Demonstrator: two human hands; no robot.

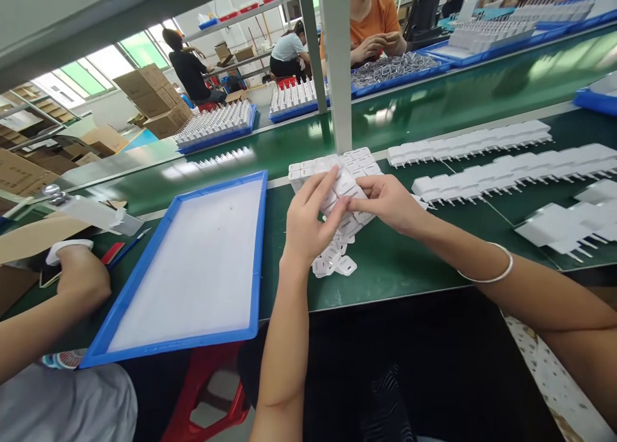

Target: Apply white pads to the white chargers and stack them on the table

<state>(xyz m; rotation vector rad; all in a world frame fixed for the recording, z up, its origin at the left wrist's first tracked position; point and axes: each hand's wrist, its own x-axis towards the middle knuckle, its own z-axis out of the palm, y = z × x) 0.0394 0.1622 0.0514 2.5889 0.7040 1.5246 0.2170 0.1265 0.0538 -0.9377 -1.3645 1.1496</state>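
Both hands meet over a stack of small white cards (364, 162) on the green table (385, 268). My left hand (313, 214) pinches one side of a white piece (345, 182), its fingertips along the upper and lower edges. On the other side, my right hand (385, 201) has its thumb and forefinger closed at the piece's right edge. Loose white cards (332, 262) lie below the hands, near the table's front edge. Rows of white parts with thin prongs (470, 143) stand to the right.
A blue tray with a white lining (263, 236) is at the left, overhanging the front edge. A person's arm (81, 281) rests beyond it. A metal post (336, 63) rises behind the stack. Across the table, a person in orange (380, 18) handles parts beside blue trays.
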